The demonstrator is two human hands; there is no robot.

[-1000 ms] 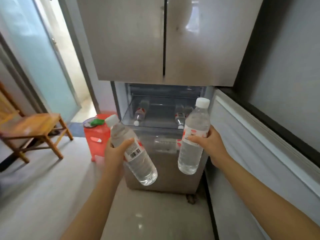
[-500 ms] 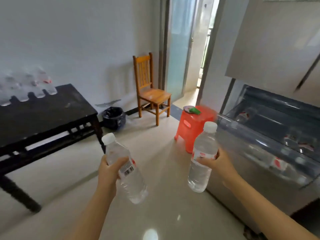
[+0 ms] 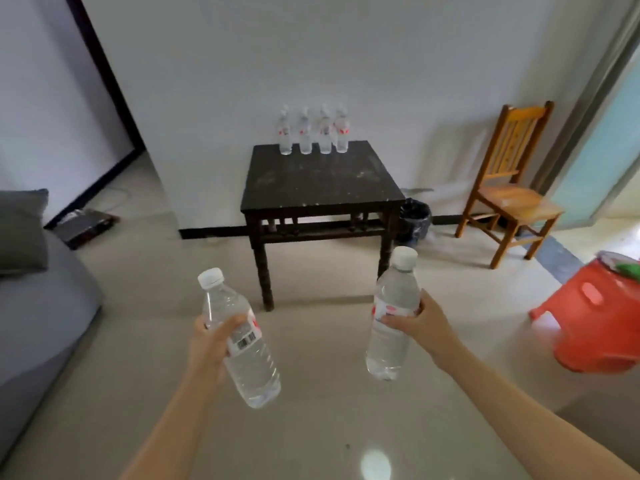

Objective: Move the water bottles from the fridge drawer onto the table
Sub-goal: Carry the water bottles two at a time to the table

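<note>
Four clear plastic water bottles (image 3: 313, 133) on the dark wooden table (image 3: 322, 188), upper centre; left hand (image 3: 211, 344) grips a fifth bottle (image 3: 256, 372), right hand (image 3: 420, 323) a sixth bottle (image 3: 394, 296) (both undelivered)

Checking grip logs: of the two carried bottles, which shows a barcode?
The tilted bottle in the left hand; the upright bottle in the right hand shows only red print.

Four upright water bottles (image 3: 304, 136) are lined along the far edge of the dark table (image 3: 322, 188), well beyond the grips of the left hand (image 3: 211, 344) and right hand (image 3: 420, 327).
</note>
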